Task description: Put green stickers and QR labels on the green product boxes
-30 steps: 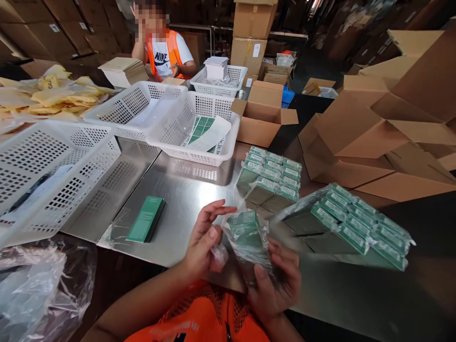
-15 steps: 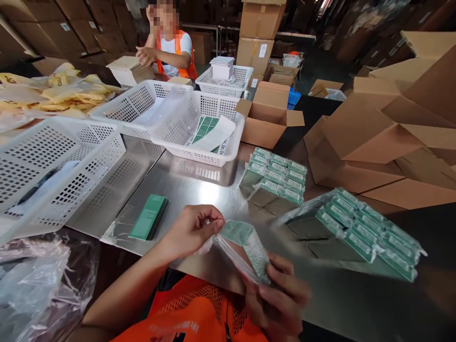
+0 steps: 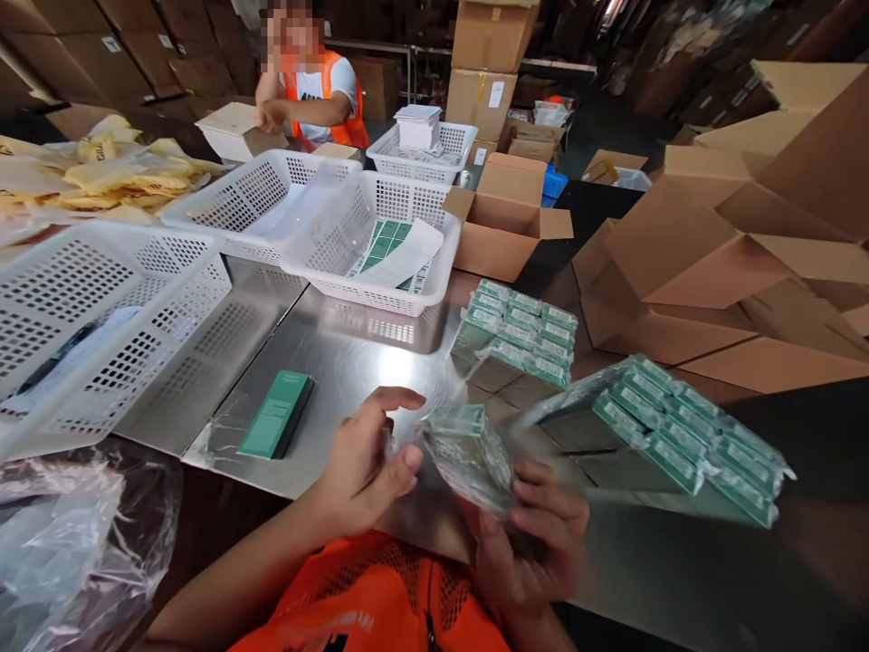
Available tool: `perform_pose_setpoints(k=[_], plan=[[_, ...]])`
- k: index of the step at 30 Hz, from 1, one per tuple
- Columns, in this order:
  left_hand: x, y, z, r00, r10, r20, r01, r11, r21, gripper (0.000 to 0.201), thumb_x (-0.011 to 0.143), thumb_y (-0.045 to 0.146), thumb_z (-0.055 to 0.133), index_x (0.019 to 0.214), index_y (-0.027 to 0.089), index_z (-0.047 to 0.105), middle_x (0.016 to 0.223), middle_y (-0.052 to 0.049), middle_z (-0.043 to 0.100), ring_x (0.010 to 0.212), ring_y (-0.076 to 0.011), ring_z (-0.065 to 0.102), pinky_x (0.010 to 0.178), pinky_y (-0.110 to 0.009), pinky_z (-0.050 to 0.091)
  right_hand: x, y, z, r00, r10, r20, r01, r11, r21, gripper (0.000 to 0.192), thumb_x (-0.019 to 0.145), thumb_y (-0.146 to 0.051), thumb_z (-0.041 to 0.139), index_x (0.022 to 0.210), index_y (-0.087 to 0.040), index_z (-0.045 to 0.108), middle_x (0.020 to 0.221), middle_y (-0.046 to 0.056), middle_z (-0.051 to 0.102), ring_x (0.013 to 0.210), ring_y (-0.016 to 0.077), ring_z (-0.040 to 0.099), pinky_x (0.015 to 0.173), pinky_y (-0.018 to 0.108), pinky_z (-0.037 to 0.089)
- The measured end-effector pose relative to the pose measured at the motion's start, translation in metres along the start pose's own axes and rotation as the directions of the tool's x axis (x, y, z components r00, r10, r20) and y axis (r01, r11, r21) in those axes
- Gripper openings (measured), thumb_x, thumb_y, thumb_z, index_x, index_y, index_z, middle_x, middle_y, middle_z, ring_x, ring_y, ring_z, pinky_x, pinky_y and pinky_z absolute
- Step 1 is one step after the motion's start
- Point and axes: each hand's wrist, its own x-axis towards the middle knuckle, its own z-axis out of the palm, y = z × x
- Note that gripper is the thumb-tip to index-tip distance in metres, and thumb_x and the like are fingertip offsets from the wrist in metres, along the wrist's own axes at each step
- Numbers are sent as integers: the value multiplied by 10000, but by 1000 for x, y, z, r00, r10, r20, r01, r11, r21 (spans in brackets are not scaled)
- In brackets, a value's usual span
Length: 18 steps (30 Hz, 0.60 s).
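Observation:
In my right hand (image 3: 536,534) is a small green box (image 3: 468,448) in clear plastic film, gripped by its lower right end and tilted above the table. My left hand (image 3: 373,462) is just left of the box's far end, thumb and index finger apart with nothing seen between them. A single green box (image 3: 276,415) without visible film lies on the steel table to the left. To the right are two blocks of film-wrapped green boxes, a farther block (image 3: 522,330) and a nearer block (image 3: 685,430), their labelled ends facing up.
White perforated baskets (image 3: 367,288) stand across the table, one holding green label sheets (image 3: 390,254). An open carton (image 3: 502,226) sits behind the blocks, more cartons (image 3: 712,244) at right. Clear plastic bags (image 3: 74,543) lie near left. A co-worker (image 3: 319,100) sits opposite.
My left hand has let go of the film at the box's end and its fingers have spread. The box has turned slightly in my right hand. The co-worker's lower hand has shifted.

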Motion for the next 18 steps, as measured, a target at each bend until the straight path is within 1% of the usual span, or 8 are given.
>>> perform_pose_setpoints(k=[4, 7, 9, 10, 12, 14, 15, 18], plan=[[-1, -10, 4, 883, 391, 259, -469, 722, 508, 147, 839, 158, 597, 829, 222, 729, 759, -78, 703, 685, -207, 633, 579, -286, 424, 6, -4, 9, 988, 142, -66, -138, 988, 70, 197, 791, -108, 668, 904, -227, 558, 888, 17, 549, 811, 189, 583, 767, 415, 566], [-15, -28, 19, 708, 481, 516, -706, 490, 511, 208, 828, 136, 584, 897, 251, 744, 712, -70, 699, 565, -200, 577, 501, -323, 346, 9, -6, 13, 962, 227, -154, -214, 972, 100, 156, 829, -163, 657, 882, -234, 529, 884, 16, 551, 834, 195, 587, 809, 422, 532], [-24, -38, 26, 621, 470, 627, -777, 472, 417, 188, 828, 158, 600, 878, 272, 741, 653, -48, 668, 494, -183, 511, 472, -334, 307, 10, -5, 12, 936, 288, -203, -269, 956, 116, 146, 843, -180, 639, 870, -240, 509, 883, 19, 540, 863, 209, 584, 810, 423, 516], [-27, -41, 27, 644, 475, 600, -752, 535, 385, 154, 822, 171, 619, 839, 274, 733, 631, -42, 648, 493, -182, 501, 475, -332, 316, 11, -4, 11, 923, 322, -213, -301, 946, 123, 143, 846, -182, 631, 867, -242, 503, 882, 19, 533, 871, 212, 580, 801, 410, 508], [-27, -43, 27, 808, 491, 327, -580, 761, 291, 54, 782, 237, 707, 830, 260, 714, 712, -52, 663, 572, -196, 551, 524, -325, 391, 9, -3, 10, 898, 380, -222, -356, 924, 142, 148, 839, -192, 629, 867, -243, 493, 869, 8, 512, 865, 206, 568, 768, 369, 490], [-21, -41, 27, 953, 304, 14, -304, 953, 16, 315, 742, 398, 788, 1008, 254, 702, 968, -78, 699, 631, -182, 576, 578, -316, 455, 3, -5, 14, 887, 415, -203, -388, 908, 158, 162, 836, -215, 628, 888, -246, 478, 859, -8, 482, 833, 187, 550, 736, 333, 478], [-18, -40, 27, 987, 158, -37, -162, 975, -154, 492, 723, 494, 804, 1134, 259, 669, 1078, -86, 686, 635, -163, 574, 592, -306, 471, -1, -7, 18, 886, 424, -186, -398, 903, 164, 164, 841, -233, 621, 911, -247, 474, 861, -12, 468, 819, 179, 543, 725, 323, 477], [-10, -38, 31, 966, -185, 180, 241, 893, -380, 710, 701, 585, 816, 1272, 235, 581, 971, -62, 699, 524, -102, 523, 562, -263, 462, -18, -14, 29, 883, 461, -84, -447, 882, 148, 192, 878, -310, 591, 1027, -241, 491, 953, 10, 481, 849, 183, 551, 722, 328, 488]])
